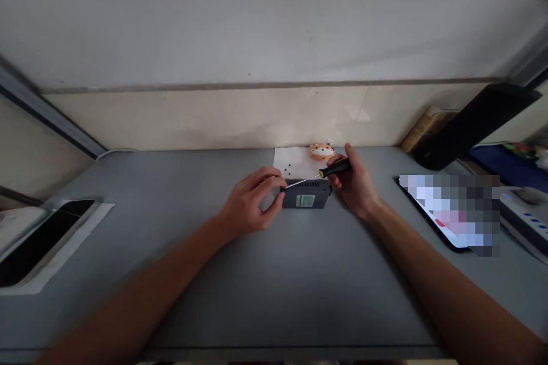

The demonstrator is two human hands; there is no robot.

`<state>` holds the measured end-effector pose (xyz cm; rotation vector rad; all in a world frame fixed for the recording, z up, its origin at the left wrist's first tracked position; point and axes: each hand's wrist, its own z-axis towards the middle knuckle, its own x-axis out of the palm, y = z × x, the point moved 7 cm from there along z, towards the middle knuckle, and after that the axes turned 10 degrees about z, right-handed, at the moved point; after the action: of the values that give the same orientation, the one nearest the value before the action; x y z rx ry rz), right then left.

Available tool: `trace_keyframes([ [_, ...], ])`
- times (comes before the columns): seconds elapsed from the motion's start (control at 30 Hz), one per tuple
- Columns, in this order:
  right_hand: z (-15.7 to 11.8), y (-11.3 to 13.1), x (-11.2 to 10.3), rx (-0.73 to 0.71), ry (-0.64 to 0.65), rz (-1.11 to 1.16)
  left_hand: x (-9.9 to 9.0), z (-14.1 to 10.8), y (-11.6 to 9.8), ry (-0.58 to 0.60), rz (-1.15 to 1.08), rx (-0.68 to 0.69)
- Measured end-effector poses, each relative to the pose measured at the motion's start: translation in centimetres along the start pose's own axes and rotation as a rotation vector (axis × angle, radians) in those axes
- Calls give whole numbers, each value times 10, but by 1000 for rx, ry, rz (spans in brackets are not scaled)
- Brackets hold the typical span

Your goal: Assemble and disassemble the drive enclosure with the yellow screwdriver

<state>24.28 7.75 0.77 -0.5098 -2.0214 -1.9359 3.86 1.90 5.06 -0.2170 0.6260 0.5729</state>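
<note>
Carefully, the right hand (360,185) grips a screwdriver (338,167); the left hand (248,205) pinches a vented box (320,202) at ten o'clock (in-line pressure should limit slips).

Grey tabletop (184,296); cream tiled strip (205,117), plain grey wall (257,17), dim light

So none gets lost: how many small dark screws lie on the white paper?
3, on the left part of the paper: a far screw, a near screw, a leftmost screw between them in depth. The vented box or left hand may hide more.
</note>
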Motion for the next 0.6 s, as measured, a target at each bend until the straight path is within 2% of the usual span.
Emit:
trace_keyframes([
  [0.37,5,1,-9,-46,-44,6,-1,2,0,19,40,14],
  [0.5,5,5,-16,-154,-146,-163,-3,3,-2,-2,76,44],
  [0.6,5,5,-16,-208,-158,-253,-4,3,-2,-16,88,45],
])
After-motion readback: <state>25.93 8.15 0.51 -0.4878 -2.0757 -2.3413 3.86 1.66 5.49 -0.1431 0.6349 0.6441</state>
